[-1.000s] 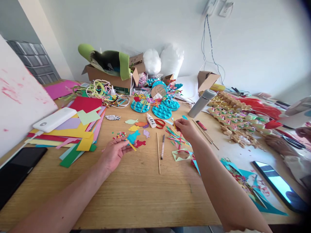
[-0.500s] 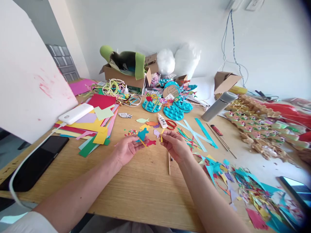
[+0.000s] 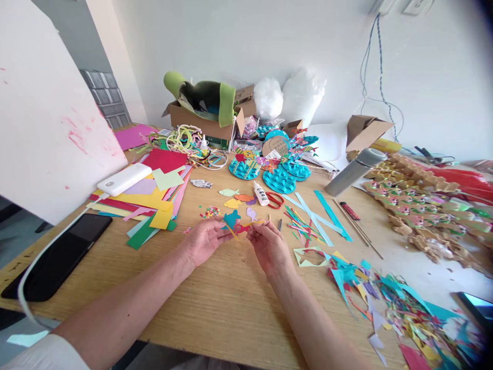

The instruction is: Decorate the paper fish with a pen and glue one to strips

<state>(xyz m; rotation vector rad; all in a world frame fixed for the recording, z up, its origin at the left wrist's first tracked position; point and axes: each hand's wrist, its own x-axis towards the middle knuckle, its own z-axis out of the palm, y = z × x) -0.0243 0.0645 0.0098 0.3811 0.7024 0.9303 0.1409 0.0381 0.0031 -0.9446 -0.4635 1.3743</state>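
My left hand [image 3: 206, 239] is closed in a pinch on a narrow yellow paper strip [image 3: 232, 232], which slants down to the right from the fingertips. My right hand [image 3: 268, 246] pinches another thin yellow strip [image 3: 257, 222], and its fingertips are close to the left hand's strip. Just beyond the fingers is a blue paper fish [image 3: 231, 218]; whether the left fingers touch it I cannot tell. A red paper fish [image 3: 242, 227] shows between the hands, partly hidden. Yellow [image 3: 233, 204], orange [image 3: 244, 197], pale green [image 3: 229, 192] and lilac [image 3: 251, 214] paper fish lie farther back.
A glue bottle [image 3: 261, 194] and red-handled scissors [image 3: 275, 200] lie past the right hand. Thin paper strips [image 3: 300, 223] and paper scraps [image 3: 408, 308] spread to the right. Coloured paper [image 3: 162, 213], a power bank [image 3: 124, 180] and a phone [image 3: 61, 257] lie left. A grey flask [image 3: 354, 172] leans at right.
My right hand has moved left and its strip has turned from nearly upright to nearly level, close to the left hand's strip. The view has shifted slightly.
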